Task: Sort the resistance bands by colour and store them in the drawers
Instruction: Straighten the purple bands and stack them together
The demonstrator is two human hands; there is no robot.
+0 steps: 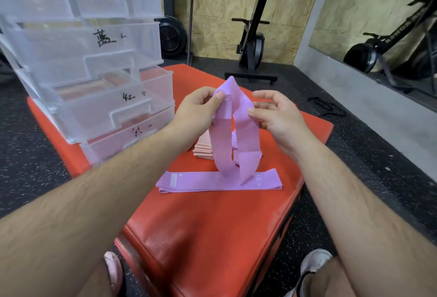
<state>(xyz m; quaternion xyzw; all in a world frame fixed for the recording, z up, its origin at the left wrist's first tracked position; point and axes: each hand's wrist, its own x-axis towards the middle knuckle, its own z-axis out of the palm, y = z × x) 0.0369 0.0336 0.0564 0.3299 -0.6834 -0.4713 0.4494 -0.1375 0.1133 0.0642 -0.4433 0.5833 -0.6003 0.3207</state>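
Purple resistance band (224, 136) hangs as an upright loop to the right of the clear drawer stack (94, 79), raised over the red padded counter (212, 225). On my feed its lower end droops down to a second purple band (208, 182), which lies flat on the counter, to the right of the stack and nearer the person. The left hand (196, 112) pinches the loop's left strand near the top between thumb and fingers (218, 97). The right hand (276, 117) sits at the far side of the loop from the drawers. Its thumb tip touches the right strand, while its other fingers (262, 94) are spread and loosely curled, off the fabric. A stack of pink bands (203, 149) lies on the counter just right of the lowest drawer, partly hidden behind the loop. The drawer fronts carry handwritten marks I cannot read.
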